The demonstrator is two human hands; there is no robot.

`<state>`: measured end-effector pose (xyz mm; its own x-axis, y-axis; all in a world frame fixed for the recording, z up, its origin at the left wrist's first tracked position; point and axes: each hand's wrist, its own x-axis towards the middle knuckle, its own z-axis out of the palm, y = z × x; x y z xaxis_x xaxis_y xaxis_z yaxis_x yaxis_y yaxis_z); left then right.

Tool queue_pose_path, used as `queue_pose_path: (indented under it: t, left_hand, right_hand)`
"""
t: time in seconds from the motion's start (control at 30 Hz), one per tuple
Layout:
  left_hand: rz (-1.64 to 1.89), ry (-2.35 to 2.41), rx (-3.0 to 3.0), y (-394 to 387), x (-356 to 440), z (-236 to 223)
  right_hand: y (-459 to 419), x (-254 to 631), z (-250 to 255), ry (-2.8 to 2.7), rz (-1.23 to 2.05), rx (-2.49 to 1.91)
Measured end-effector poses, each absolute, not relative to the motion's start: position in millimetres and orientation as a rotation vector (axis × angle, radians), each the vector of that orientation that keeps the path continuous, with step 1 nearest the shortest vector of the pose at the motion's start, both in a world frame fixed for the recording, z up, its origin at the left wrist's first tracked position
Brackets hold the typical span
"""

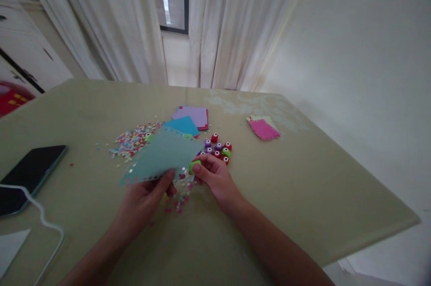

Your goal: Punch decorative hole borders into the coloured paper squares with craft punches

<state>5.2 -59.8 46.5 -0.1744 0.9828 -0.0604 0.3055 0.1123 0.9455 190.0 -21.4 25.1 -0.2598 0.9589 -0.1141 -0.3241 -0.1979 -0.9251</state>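
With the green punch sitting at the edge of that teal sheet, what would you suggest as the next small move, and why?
Probably press the green punch down. The right hand grips it at the edge of the teal sheet, which the left hand holds steady, and that edge already carries a row of punched holes, with cut-out bits lying on the table.

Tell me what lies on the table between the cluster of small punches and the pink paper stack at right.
In the head view, the stretch between the small punches and the pink paper stack is bare tabletop; nothing lies there.
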Motion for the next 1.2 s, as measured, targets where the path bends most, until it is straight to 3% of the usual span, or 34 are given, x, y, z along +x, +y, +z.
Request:
queue_pose_path:
  t: [0.37,1.2]
  left_hand:
    - [0.899,1.625,1.360,-64,2,27]
    - [1.022,1.569,1.376,-61,10,32]
  right_hand:
    - [-22,189,24,-0.907,1.657,-0.927]
    - [-25,193,34,-1.164,1.635,-0.990]
